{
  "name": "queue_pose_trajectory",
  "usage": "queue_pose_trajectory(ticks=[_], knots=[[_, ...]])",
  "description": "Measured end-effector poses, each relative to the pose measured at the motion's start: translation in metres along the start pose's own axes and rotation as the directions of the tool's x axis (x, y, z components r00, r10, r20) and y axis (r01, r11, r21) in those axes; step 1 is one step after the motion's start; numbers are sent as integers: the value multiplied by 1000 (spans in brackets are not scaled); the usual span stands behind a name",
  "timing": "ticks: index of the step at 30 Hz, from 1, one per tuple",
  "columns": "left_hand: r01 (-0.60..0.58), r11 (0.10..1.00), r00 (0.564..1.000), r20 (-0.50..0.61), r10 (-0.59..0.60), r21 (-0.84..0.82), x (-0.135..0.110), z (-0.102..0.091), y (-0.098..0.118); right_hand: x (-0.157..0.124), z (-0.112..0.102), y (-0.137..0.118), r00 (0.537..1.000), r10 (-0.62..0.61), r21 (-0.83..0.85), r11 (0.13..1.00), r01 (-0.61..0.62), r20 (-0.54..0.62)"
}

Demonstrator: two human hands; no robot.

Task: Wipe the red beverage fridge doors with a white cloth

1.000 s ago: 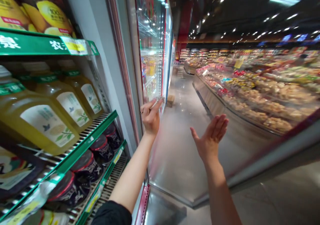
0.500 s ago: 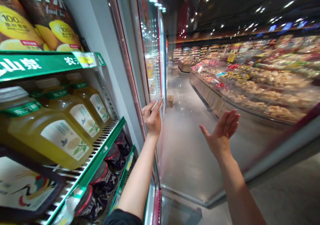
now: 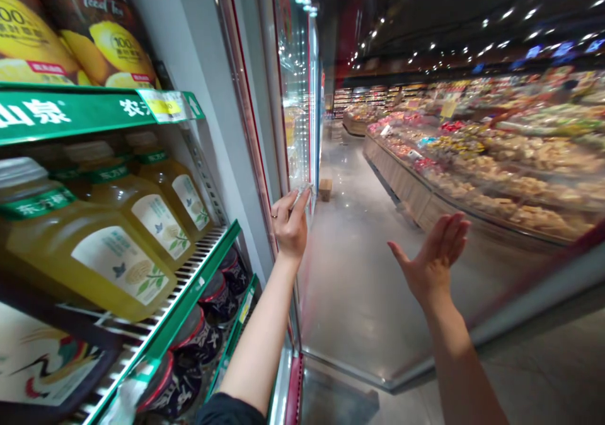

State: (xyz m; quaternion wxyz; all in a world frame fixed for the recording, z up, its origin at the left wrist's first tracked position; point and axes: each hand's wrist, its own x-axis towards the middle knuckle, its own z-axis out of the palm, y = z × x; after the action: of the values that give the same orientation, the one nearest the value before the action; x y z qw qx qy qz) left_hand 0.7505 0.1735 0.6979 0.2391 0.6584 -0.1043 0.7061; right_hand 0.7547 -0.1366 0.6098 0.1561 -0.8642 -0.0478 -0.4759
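Observation:
My left hand (image 3: 289, 223) is raised at the edge of the cooler's door frame (image 3: 246, 128). Its thumb and fingers pinch a small pale thing (image 3: 303, 192) that I cannot make out; a ring shows on one finger. My right hand (image 3: 432, 261) is open, fingers together and stretched upward, its palm facing the swung-out glass door (image 3: 368, 299). I cannot tell whether it touches the glass. Through the glass I see the shop aisle.
On my left, green wire shelves (image 3: 198, 273) carry large bottles of yellow drink (image 3: 113, 255), with dark round-lidded tubs (image 3: 212, 299) below. More cooler doors (image 3: 297, 97) run down the aisle. Open food counters (image 3: 496, 160) line its right side, and a small box (image 3: 324, 189) sits on the floor.
My right hand has drifted right and a little down, staying open by the glass. My left hand keeps its pinch at the frame. The view has shifted slightly.

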Motion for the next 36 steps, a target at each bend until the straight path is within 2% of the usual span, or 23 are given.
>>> queue_pose_trajectory(ticks=[2,4,7,11,16,18,24,29,31,33,36], knots=[[-15,999,1000,-3,15,35,6,2,0,0,0,-2,1000,-2,7,1000,2,-7],[-18,997,998,-51,22,71,11,4,2,0,-1,-4,1000,-11,8,1000,12,-18],[-19,995,995,-99,28,94,10,3,7,0,-1,-5,1000,3,4,1000,-3,-5],[-36,993,997,-63,43,113,1,-4,6,0,2,-3,999,-28,-15,1000,28,-39],[153,987,988,25,-154,50,16,-1,4,1,3,-4,999,-17,0,1000,17,-36],[172,984,984,30,-173,43,19,0,6,2,3,-6,999,-7,24,1000,8,-34],[16,989,1000,-23,-12,147,4,-9,10,3,2,-12,997,-20,34,999,22,-69],[-22,992,996,-85,32,124,27,15,35,5,-2,-19,999,-2,47,999,4,-36],[-98,990,993,-57,104,97,29,24,50,5,-3,-21,999,-22,49,998,24,-42],[-184,980,983,1,185,72,20,27,60,5,-2,-21,997,-49,45,998,52,-52],[-252,967,967,51,250,32,2,20,57,3,1,-19,992,-98,14,995,99,-76]])
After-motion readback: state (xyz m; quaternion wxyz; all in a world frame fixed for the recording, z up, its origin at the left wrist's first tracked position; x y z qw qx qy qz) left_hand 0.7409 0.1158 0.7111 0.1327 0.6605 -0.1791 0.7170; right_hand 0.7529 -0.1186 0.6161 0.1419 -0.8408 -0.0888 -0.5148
